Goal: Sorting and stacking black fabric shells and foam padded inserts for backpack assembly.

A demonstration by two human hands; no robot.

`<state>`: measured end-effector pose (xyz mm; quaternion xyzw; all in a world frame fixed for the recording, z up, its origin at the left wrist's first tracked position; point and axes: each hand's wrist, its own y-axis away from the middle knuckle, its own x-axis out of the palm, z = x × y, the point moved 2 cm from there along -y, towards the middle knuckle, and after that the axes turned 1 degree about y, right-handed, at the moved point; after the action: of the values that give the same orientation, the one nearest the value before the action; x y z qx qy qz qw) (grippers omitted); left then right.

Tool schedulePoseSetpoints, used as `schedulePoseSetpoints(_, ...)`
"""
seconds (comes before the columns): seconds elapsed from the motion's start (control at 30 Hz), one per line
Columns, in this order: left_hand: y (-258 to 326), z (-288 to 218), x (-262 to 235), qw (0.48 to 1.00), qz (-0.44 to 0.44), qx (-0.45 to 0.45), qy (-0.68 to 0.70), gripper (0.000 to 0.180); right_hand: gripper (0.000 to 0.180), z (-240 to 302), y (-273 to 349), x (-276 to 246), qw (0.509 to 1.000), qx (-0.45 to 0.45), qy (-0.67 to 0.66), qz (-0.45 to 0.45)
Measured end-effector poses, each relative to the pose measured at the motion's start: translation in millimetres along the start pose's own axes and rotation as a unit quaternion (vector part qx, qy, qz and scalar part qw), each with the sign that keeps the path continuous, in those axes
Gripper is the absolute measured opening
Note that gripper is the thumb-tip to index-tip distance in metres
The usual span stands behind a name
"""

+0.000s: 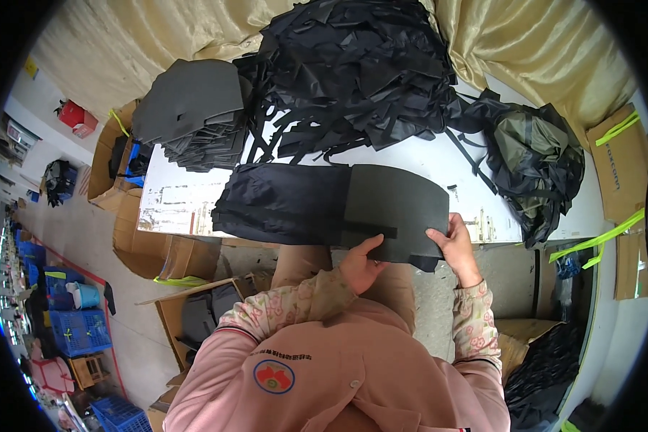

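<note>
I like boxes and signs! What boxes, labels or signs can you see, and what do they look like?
Cardboard box: far right, flat brown, yellow-green straps.
Open cardboard box: floor, lower left, brown, dark pieces inside.
Blue crates: floor, far left, slatted plastic.
Round badge: on the pink jacket, blue-rimmed, red and yellow.

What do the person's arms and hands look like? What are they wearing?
Both hands are bare, with no gloves: the left hand and the right hand. The sleeves are pale pink with a small flower print and reach down to the wrists. They come out from under a plain salmon-pink vest that has dark trim at the armholes, buttons and a round badge on the chest.
</note>
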<state>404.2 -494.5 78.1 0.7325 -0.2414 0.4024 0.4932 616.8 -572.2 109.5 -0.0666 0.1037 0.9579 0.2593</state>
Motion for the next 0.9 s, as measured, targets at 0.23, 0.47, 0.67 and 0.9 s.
schedulePoseSetpoints(0.23, 30.8, -16.8, 0.8, 0.995, -0.013, -0.103, -0.007, 0.027, 0.033, -1.1, -1.3, -0.9, 0.999, 0.037, -0.030, 0.020)
schedulePoseSetpoints(0.47, 52.2, -33.5, 34.4, 0.645, 0.287, 0.053, -0.706, 0.047, 0.036, 2.0, -7.2, -29.5, 0.977, 0.114, 0.183, 0.004)
schedulePoseSetpoints(0.67, 1.4, -38.0, 13.5, 0.207, 0.170, 0.253, -0.930, 0.098, 0.031, 48.3, -89.0, -17.4, 0.934, -0.126, 0.333, -0.022)
schedulePoseSetpoints(0.9, -1.4, -31.7, 7.9, 0.220, 0.183, 0.271, -0.919, 0.102, 0.035, 66.8, -220.5, 34.7, 0.850, -0.273, 0.450, -0.003)
